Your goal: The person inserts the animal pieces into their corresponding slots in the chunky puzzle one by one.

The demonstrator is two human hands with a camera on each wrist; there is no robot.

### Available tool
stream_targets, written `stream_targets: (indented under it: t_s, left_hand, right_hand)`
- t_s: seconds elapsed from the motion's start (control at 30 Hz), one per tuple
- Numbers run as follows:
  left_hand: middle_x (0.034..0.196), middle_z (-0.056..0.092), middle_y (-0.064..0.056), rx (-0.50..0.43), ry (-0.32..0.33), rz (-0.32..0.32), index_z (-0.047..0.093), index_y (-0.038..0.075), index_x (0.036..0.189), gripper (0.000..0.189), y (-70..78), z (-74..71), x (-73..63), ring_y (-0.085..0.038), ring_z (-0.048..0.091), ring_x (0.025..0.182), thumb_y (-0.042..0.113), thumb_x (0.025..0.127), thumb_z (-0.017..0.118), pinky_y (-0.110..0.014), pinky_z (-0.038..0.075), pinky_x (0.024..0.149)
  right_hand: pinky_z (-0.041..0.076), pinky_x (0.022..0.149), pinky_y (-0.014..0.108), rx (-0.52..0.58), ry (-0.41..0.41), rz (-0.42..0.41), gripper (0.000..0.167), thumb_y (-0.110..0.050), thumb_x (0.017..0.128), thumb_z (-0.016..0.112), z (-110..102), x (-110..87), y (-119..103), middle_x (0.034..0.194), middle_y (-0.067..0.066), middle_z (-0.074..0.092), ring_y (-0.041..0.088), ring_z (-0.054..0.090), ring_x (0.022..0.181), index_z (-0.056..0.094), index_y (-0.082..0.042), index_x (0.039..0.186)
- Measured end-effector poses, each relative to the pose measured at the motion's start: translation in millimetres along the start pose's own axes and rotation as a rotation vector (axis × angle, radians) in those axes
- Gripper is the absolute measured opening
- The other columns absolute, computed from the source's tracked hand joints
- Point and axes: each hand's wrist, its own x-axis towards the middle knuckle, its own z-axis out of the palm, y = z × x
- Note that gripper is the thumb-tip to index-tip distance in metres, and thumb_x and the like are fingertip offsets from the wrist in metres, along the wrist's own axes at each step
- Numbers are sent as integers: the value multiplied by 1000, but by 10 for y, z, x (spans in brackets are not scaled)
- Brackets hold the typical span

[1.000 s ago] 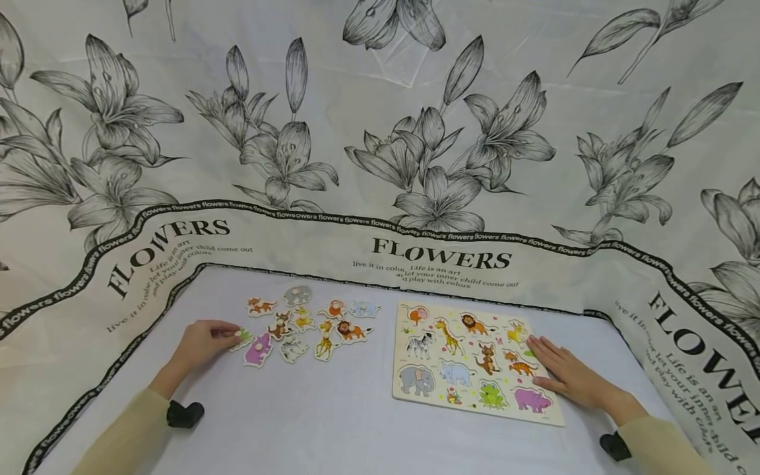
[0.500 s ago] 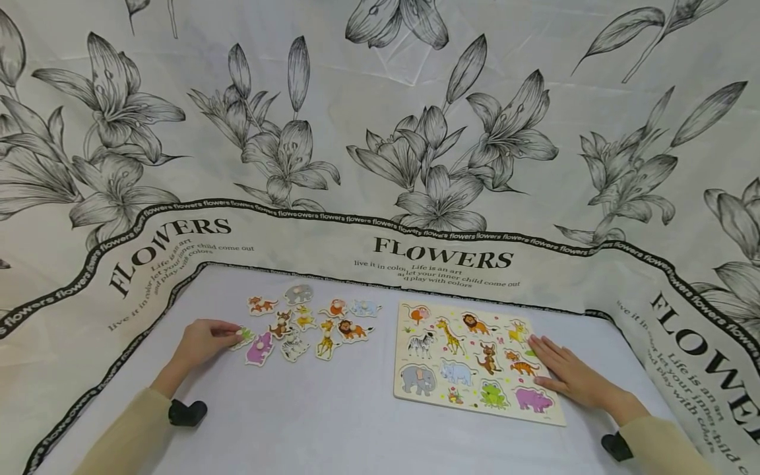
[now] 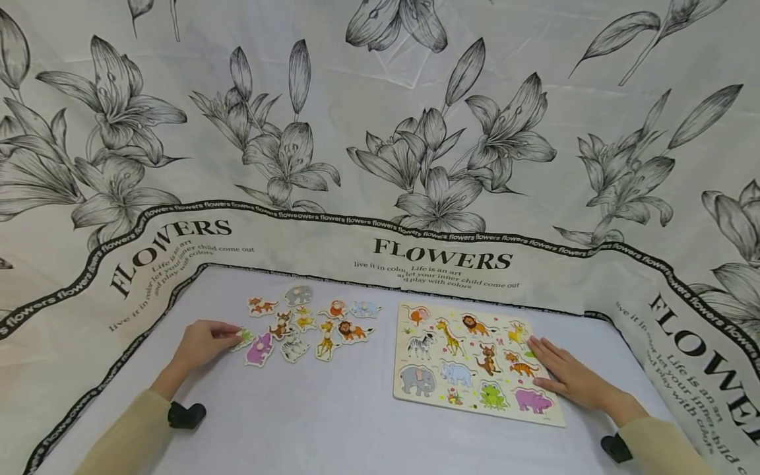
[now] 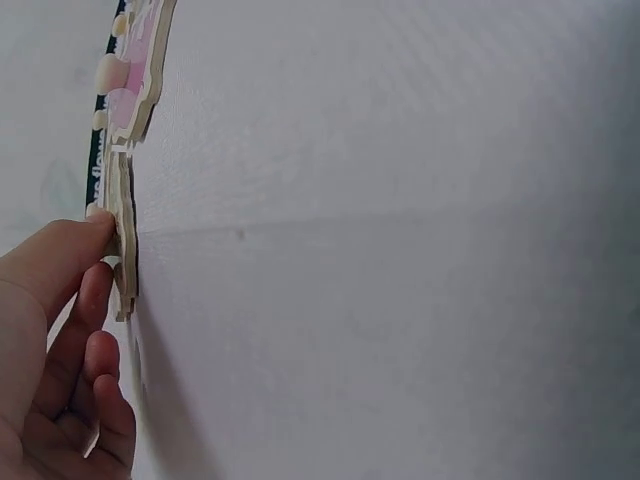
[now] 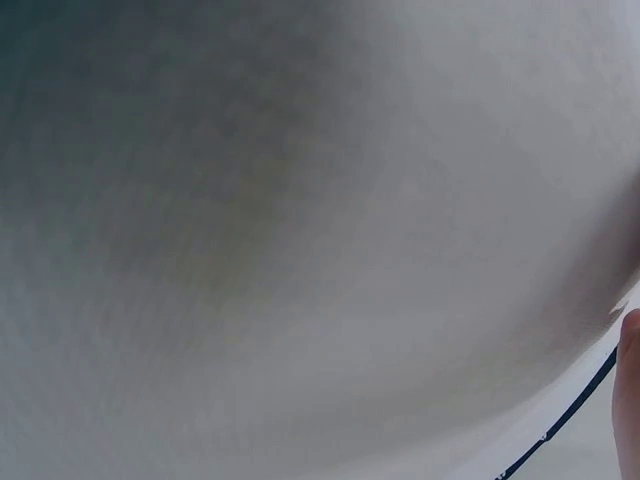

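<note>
My left hand (image 3: 202, 344) pinches a green frog puzzle piece (image 3: 244, 337) between thumb and index finger at the left of the pieces. The left wrist view shows that puzzle piece (image 4: 125, 235) edge-on at the white cloth, its other fingers loosely curled. Close beside it lies a purple hippo piece (image 3: 258, 350). On the right, my right hand (image 3: 571, 377) rests with straight fingers on the right edge of a wooden animal puzzle board (image 3: 442, 311). Only a sliver of the right hand (image 5: 628, 400) shows in the right wrist view.
Several loose animal pieces lie in a cluster, among them a grey elephant piece (image 3: 298, 295), a zebra piece (image 3: 293, 346), a giraffe piece (image 3: 326, 340) and a lion piece (image 3: 353, 331). A flower-printed curtain (image 3: 309, 247) borders the white table cloth (image 3: 309, 422).
</note>
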Motion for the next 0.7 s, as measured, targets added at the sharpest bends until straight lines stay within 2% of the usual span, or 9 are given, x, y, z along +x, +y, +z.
stream_targets:
  t_s: [0.13,0.2,0.27,0.33,0.43,0.57,0.7]
  left_hand:
    - [88,73,-9,20,26,11,74,3,99,25,-6,0,0,-19,61,81,22,82,75,-27,44,68]
    - [88,73,-10,27,37,14,74,3,98,25,-3,-9,-6,-18,60,80,22,82,75,-26,42,67]
    - [87,73,-9,32,45,15,74,4,98,24,4,-22,-21,-17,57,77,22,82,75,-25,41,65]
    - [86,73,-9,34,53,21,74,4,98,24,10,-33,-32,-15,55,75,21,82,75,-24,40,64]
    - [86,72,-7,35,62,29,74,4,98,23,8,-51,-37,-15,52,74,20,82,75,-23,39,62]
    - [86,71,-7,35,69,28,75,4,98,22,3,-75,-41,-15,51,74,20,82,74,-23,39,61]
    - [84,71,-7,32,86,37,75,3,97,23,30,-96,-54,-13,49,71,20,81,75,-22,37,58]
  right_hand:
    - [-7,118,51,-2,-5,10,80,-44,93,57,-15,5,-2,158,24,18,46,9,145,20,-6,153]
    - [-3,118,55,-8,-5,13,80,-44,93,57,-17,5,-4,158,24,18,46,10,145,20,-6,153]
    - [-8,119,46,-25,-3,4,80,-45,93,56,-16,5,-5,157,24,18,44,10,145,20,-5,152]
    - [-15,117,30,-47,1,-8,80,-45,93,56,-13,0,-8,157,25,19,41,9,147,21,-4,152]
    - [-19,104,8,-81,12,-29,79,-44,94,55,-12,-7,-13,156,26,20,27,1,150,21,-2,151]
    - [-19,100,3,-102,18,-42,79,-44,95,54,-20,-11,-28,155,28,21,6,-10,148,21,0,151]
    - [-19,99,3,-112,18,-45,79,-44,94,54,-29,-11,-37,155,28,22,-4,-14,144,22,0,151]
